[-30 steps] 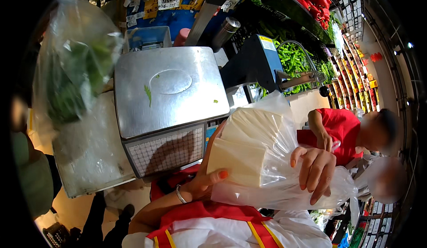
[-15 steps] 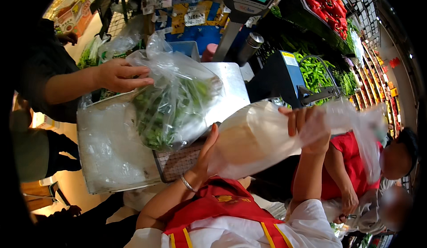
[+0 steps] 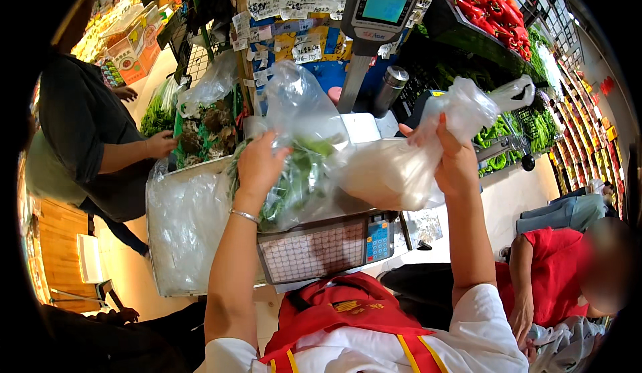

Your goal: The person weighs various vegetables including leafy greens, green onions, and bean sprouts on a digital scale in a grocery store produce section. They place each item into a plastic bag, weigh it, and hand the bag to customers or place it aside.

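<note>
While I am leaning over the weighing scale (image 3: 321, 249), my left hand (image 3: 259, 162) is pressing down on a clear bag of leafy greens (image 3: 301, 172) lying on the scale's platform, fingers curled loosely over the plastic rather than pinching it. My right hand (image 3: 451, 162) is gripping the gathered neck of a second clear bag, the one with a pale white block (image 3: 391, 172) inside; its fingers are clenched tight on the plastic and the bag is hanging just beside the greens, touching them at the platform's right edge.

To do this well, I judge that I should be letting only one bag bear on the platform at a time, keeping the white one lifted clear and taking my left palm's weight off the greens, so the reading is true.

Counting: I am handling two bags, one in each hand. One scale with one keypad is sitting in front of me, and one display screen on a pole (image 3: 381, 9) is standing behind it, with one metal flask (image 3: 390, 89) near the pole. At the left, one person in a dark top (image 3: 87, 126) is holding one further bag of vegetables (image 3: 207, 122) against the worktop
</note>
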`<state>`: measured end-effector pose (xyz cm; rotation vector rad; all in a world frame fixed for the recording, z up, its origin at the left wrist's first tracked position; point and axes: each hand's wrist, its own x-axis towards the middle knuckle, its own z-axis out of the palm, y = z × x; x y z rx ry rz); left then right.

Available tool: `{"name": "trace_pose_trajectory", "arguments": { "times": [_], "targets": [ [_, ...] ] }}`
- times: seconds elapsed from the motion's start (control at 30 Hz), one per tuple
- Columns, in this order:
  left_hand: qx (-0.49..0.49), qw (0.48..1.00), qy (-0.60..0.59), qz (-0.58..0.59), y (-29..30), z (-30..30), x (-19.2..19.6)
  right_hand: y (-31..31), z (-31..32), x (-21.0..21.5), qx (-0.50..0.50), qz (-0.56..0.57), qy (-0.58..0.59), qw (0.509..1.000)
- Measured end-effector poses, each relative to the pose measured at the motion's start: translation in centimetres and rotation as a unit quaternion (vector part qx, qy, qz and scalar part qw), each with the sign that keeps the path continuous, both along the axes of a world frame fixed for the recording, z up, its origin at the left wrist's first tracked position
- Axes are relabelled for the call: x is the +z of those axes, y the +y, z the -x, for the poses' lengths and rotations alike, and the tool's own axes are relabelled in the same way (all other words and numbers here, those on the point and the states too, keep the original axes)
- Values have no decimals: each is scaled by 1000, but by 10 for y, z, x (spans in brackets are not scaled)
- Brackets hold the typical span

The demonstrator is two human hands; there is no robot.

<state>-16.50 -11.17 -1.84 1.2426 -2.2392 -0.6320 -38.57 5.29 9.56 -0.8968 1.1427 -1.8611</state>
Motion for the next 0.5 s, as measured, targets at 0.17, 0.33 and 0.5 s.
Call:
{"name": "trace_pose_trajectory", "arguments": {
  "times": [0.17, 0.33, 0.5],
  "targets": [
    [163, 946, 279, 29, -22, -66, 7, -27, -4, -4, 36, -4, -12, 999],
    [160, 931, 324, 49, -18, -138, 31, -65, 1, -25, 92, -16, 2, 996],
    [170, 954, 236, 68, -13, -203, -26, -90, -20, -36, 125, -87, 55, 987]
  ]
}}
